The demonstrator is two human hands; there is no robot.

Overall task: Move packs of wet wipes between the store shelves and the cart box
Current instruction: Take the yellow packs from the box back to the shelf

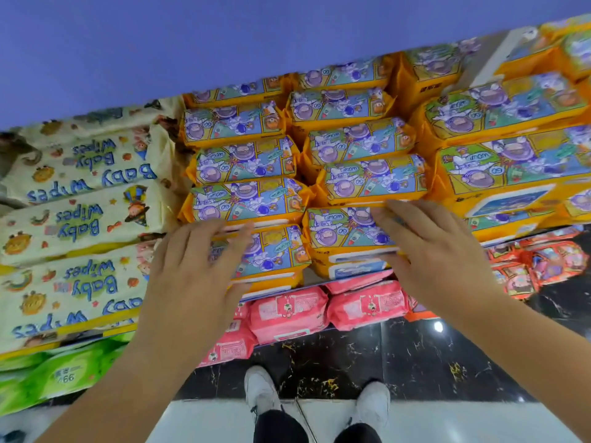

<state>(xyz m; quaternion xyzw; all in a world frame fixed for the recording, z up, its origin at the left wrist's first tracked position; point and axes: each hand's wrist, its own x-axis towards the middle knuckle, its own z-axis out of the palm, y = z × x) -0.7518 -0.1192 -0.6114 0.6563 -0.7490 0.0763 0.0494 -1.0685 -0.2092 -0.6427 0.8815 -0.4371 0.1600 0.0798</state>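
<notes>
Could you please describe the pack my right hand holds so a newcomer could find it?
Look at the orange cartoon packs mid-shelf, right of the cream Baby Wipes packs. In their right column, it is the lowest pack showing its cartoon face, a little above the pink packs, the only one there with the right hand gripping its end.

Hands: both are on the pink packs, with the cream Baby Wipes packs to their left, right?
No. The head view shows the left hand and right hand both on orange packs; the pink packs lie lower down. The cream Baby Wipes packs are to their left.
</notes>
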